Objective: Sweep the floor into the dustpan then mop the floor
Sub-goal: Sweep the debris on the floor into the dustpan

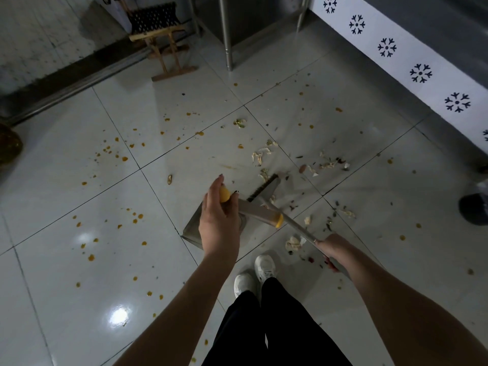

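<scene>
left hand (220,223) grips the dustpan (194,228) handle, pan on the floor; right hand (331,249) clasps the broom (266,186). sweeping step: next, drag the scraps (327,163) into the pan.

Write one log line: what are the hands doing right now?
left hand: holding dustpan handle | right hand: holding broom | scraps: unswept | orange spots: unmopped
</scene>
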{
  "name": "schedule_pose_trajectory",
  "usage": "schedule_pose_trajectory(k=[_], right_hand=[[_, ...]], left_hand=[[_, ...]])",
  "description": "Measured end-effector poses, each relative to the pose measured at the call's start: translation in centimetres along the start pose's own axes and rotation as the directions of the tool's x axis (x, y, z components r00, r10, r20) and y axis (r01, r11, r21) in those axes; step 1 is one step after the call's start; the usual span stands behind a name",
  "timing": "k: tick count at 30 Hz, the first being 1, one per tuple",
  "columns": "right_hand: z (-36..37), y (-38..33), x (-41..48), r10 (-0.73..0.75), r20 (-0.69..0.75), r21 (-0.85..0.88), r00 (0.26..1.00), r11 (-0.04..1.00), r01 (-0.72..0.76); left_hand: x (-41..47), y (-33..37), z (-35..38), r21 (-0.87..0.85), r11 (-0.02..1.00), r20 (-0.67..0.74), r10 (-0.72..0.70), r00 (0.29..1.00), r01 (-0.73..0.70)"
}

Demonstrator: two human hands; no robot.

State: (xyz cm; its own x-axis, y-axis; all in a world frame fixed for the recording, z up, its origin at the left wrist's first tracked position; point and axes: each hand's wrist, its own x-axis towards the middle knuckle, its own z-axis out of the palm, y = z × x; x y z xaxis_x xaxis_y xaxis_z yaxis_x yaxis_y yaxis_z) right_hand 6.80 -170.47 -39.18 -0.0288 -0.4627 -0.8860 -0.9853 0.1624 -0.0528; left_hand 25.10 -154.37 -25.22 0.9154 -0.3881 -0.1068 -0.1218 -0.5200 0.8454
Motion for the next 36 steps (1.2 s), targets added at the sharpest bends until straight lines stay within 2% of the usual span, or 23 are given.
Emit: schedule_pose_trajectory(k=[2, 4, 7, 9, 14, 21, 26, 29, 31, 36], right_hand=[[0.0, -0.2, -0.4, -0.015, -0.001, -0.028, 1.0, 0.999, 0.015], [0.0, -0.2, -0.6, -0.029, -0.001, -0.035, 1.0, 0.999, 0.029], [0.1, -0.1, -0.7, -0.033, 0.006, -0.018, 0.999, 0.999, 0.033], [0.1, -0.1, -0.6, -0.017, 0.014, 0.007, 1.0, 1.0, 0.017], [0.1, -0.2, -0.5, 0.003, 0.016, 0.006, 1.0, 1.0, -0.003], [-1.0, -0.5, -0.7, -0.045, -0.027, -0.025, 0.999, 0.999, 0.045], [-1.9, -1.2, -0.8, -0.065, -0.049, 0.008, 0.997, 0.998, 0.066], [-2.1, -1.6, -0.8, -0.082, -0.071, -0.037, 0.994, 0.996, 0.08], [-2.0, -1.9, -0.8, -0.086, -0.075, -0.067, 0.994, 0.994, 0.081], [-1.5, -2.2, -0.5, -0.062, -0.043, -0.079, 0.997, 0.995, 0.058]], left_hand=[[0.0, 0.1, 0.2, -0.041, 0.999, 0.043, -0.026, 0.999, 0.028], [0.0, 0.2, 0.5, -0.174, 0.978, 0.118, -0.094, 0.989, 0.114], [0.2, 0.7, 0.9, -0.422, 0.866, 0.262, -0.169, 0.95, 0.27], [0.3, 0.9, 1.3, -0.485, 0.813, 0.322, -0.177, 0.93, 0.323], [1.1, 1.2, 1.9, -0.594, 0.741, 0.263, -0.189, 0.946, 0.313], [2.5, 2.4, 1.8, -0.602, 0.762, 0.056, -0.257, 0.965, 0.238], [3.9, 3.2, 1.8, -0.622, 0.739, 0.0, -0.333, 0.943, 0.261], [4.5, 3.0, 1.4, -0.546, 0.794, -0.037, -0.342, 0.939, 0.267], [4.4, 2.8, 1.2, -0.494, 0.831, -0.03, -0.311, 0.95, 0.256], [2.5, 1.7, 1.8, -0.346, 0.909, 0.105, -0.206, 0.973, 0.23]])
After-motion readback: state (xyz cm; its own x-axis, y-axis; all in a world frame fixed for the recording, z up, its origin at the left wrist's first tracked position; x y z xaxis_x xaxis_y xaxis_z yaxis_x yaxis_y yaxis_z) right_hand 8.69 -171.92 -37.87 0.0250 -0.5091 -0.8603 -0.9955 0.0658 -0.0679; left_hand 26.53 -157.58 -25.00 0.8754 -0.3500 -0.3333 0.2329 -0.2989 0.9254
